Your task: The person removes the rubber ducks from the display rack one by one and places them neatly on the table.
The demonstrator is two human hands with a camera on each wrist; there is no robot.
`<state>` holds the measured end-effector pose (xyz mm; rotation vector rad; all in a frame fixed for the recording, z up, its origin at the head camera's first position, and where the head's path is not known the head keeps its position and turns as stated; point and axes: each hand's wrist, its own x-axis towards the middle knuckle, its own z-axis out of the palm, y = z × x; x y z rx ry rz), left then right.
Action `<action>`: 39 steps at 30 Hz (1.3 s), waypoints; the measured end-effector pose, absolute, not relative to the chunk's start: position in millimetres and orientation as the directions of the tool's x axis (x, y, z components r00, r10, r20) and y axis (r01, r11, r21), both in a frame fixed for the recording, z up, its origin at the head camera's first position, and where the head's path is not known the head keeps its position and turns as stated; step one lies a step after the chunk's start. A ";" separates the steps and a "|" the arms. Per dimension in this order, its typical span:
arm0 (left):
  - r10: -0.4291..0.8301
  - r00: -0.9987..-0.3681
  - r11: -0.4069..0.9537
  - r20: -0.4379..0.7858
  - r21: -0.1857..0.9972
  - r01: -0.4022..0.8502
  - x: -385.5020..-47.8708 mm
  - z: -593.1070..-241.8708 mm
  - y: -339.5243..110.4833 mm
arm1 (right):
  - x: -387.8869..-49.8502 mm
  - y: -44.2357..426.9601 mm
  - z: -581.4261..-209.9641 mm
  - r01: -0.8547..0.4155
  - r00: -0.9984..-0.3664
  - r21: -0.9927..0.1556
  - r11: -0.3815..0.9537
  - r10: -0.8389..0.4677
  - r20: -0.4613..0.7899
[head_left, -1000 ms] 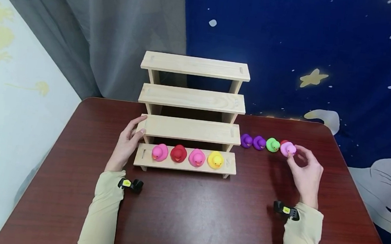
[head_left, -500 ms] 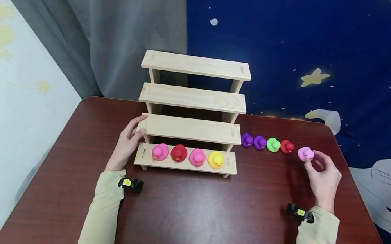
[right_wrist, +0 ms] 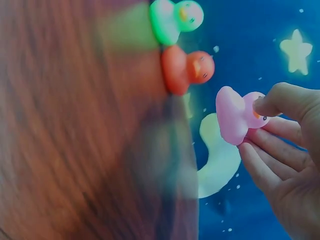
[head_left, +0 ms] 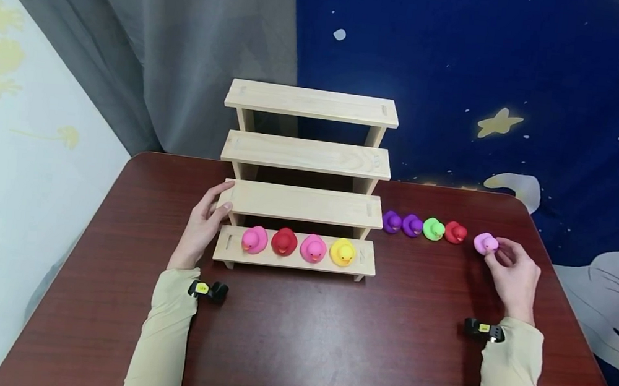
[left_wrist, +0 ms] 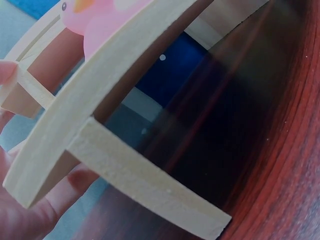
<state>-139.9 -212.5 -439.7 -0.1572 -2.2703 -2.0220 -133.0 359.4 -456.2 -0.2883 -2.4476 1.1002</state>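
Observation:
My right hand (head_left: 515, 276) pinches a light pink rubber duck (head_left: 485, 243) between thumb and fingers. The right wrist view shows this duck held off the table, past a red duck (right_wrist: 182, 70). To its left a green duck (head_left: 433, 229) and two purple ducks (head_left: 412, 226) stand in a row with the red one on the table. My left hand (head_left: 197, 232) grips the left end of a wooden stepped shelf (head_left: 303, 205), at its second step from the bottom. On the bottom step sit two pink ducks (head_left: 313, 249), a red duck (head_left: 284, 242) and a yellow duck (head_left: 343, 253).
The shelf stands near the back edge of a dark red-brown table (head_left: 317, 343). A grey curtain (head_left: 211, 53) and a blue starry curtain (head_left: 438, 75) hang behind it. To the left is a white wall (head_left: 23, 147).
My right hand has carried the light pink duck to the right, away from the row, baring the red duck behind it. The left hand has kept its place on the shelf.

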 end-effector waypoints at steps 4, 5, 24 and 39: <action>0.015 -0.990 0.124 0.141 0.982 0.142 -137.5 -435.4 -210.9 | -138.9 367.4 -461.7 0.015 -0.899 -0.746 0.665 0.336 0.282; 0.014 -0.990 0.124 0.141 0.982 0.142 -137.4 -435.3 -210.9 | -140.4 368.9 -462.6 0.014 -0.906 -0.745 0.667 0.324 0.273; 0.023 -0.993 0.102 0.116 0.988 0.118 -136.8 -435.5 -209.8 | -164.4 383.2 -478.3 -0.009 -0.962 -0.742 0.670 0.197 0.190; 0.032 -0.992 0.094 0.120 0.988 0.123 -136.8 -435.1 -210.0 | -170.9 380.3 -478.0 -0.014 -0.964 -0.730 0.683 0.185 0.191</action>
